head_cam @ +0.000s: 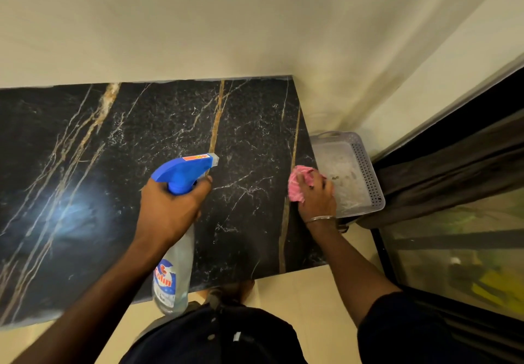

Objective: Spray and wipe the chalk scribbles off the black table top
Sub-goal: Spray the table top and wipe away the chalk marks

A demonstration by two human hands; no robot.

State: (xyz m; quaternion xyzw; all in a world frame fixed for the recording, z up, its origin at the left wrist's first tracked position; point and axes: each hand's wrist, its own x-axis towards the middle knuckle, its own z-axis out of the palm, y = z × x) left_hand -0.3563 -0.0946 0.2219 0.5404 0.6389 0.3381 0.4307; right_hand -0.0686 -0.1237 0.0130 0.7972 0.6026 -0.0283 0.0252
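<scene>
The black marble-look table top with white and gold veins fills the middle of the view. My left hand grips the neck of a clear spray bottle with a blue trigger head, nozzle pointing right over the table. At the table's right edge my right hand holds a crumpled pink cloth. Chalk scribbles cannot be told apart from the white veins.
A grey perforated plastic basket sits on the floor just right of the table, beside my right hand. A cream wall backs the table. A dark curtain and glass door stand at the right. Pale floor lies below.
</scene>
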